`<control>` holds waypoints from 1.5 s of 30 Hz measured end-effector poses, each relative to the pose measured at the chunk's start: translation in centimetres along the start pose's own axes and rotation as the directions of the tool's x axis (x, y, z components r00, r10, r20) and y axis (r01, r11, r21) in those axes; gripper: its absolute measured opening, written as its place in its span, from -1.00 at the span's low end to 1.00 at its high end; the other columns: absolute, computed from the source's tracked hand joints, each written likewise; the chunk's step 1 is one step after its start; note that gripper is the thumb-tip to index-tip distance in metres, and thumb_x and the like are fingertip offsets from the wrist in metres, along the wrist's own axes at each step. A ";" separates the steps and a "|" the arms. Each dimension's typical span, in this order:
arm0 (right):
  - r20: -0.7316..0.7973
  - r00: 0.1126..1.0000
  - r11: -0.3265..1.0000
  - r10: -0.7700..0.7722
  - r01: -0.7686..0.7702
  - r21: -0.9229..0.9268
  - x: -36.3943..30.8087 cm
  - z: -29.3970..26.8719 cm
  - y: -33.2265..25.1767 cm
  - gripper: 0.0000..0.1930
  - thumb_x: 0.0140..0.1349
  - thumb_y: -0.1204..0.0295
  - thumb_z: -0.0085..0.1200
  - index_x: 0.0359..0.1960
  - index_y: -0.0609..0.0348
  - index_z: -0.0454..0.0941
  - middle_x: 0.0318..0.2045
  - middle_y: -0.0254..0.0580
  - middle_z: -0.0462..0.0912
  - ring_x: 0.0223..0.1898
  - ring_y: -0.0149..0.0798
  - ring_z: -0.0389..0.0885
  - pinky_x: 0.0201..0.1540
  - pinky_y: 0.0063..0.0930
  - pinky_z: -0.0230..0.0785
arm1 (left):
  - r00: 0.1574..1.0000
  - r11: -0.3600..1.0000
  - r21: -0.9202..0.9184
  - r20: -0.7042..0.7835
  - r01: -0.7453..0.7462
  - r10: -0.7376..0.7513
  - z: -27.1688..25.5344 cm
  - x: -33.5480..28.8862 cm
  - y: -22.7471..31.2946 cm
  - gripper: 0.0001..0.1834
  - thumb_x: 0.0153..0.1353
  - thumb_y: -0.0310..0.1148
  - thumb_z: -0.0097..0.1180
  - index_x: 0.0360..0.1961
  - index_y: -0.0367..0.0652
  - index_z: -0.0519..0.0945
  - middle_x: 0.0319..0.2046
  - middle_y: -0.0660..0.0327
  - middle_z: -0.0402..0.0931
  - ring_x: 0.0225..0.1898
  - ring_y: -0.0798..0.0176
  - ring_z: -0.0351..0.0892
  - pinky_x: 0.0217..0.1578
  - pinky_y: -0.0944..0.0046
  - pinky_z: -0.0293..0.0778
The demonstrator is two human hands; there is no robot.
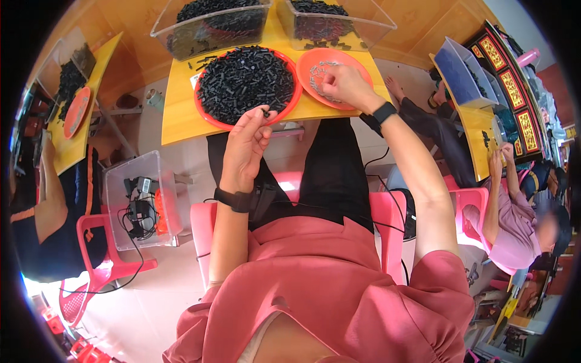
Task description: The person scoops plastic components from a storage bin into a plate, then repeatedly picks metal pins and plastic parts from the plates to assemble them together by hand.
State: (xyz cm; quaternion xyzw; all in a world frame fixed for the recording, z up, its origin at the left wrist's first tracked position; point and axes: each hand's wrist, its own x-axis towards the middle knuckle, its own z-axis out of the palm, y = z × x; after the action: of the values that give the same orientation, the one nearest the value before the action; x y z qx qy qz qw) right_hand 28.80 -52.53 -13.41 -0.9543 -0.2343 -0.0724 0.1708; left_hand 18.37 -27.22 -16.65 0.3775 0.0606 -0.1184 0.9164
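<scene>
My left hand (247, 134) is raised at the near edge of a red plate heaped with small black plastic pieces (245, 85). Its thumb and fingertips pinch one small black piece (265, 113). To the right, an orange plate (308, 58) holds a scatter of small silvery metal parts (319, 68). My right hand (348, 85) is over that plate, fingers bent down and pressed together among the metal parts. Whatever is between its fingertips is hidden by the hand. Dark bands are around both wrists.
Two clear bins, the left one (212, 36) and the right one (339, 30), stand at the back of the yellow table (181, 124) with black pieces. Co-workers sit at side tables left and right. A clear box (142, 199) with cables is on the floor at left.
</scene>
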 end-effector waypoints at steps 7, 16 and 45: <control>0.124 0.983 0.617 0.134 -0.180 0.766 -3.6 -0.7 -10.7 -0.92 0.10 0.56 0.16 -0.39 0.30 0.55 -0.52 -0.38 0.59 -0.49 -0.55 0.55 -0.46 -0.67 0.39 | 1.000 1.000 0.019 0.008 -0.014 0.014 0.1 -0.1 -0.1 -0.77 0.30 -0.32 0.00 -0.09 -0.18 0.50 -0.24 0.25 0.57 -0.48 0.55 0.42 -0.47 0.58 0.33; -0.036 0.981 0.593 0.192 -0.087 0.800 -3.7 1.1 -13.6 -0.81 0.12 0.59 0.14 -0.24 0.26 0.42 -0.47 -0.31 0.61 -0.50 -0.59 0.54 -0.53 -0.73 0.37 | 0.998 0.997 0.060 0.031 -0.051 0.049 0.2 -0.1 0.0 -0.79 0.26 -0.31 0.06 -0.15 -0.16 0.55 -0.35 0.38 0.55 -0.46 0.57 0.41 -0.44 0.57 0.27; -0.021 0.995 0.989 -0.102 0.104 0.107 7.8 5.0 -9.2 -0.85 -0.04 0.44 0.17 -0.43 0.23 0.59 -0.45 0.00 0.62 -0.33 0.02 0.59 -0.21 -0.15 0.41 | 0.994 0.953 -0.283 0.001 0.108 -0.112 -1.2 0.7 -0.6 -0.82 0.27 -0.30 0.06 -0.15 -0.12 0.50 -0.22 0.24 0.57 -0.49 0.52 0.39 -0.48 0.56 0.31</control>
State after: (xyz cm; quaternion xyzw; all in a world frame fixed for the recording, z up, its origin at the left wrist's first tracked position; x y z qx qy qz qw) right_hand 31.61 -39.74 -13.69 -0.9296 -0.2856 -0.0758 0.2201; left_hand 18.88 -26.95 -18.05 0.2395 0.1048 -0.1563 0.9525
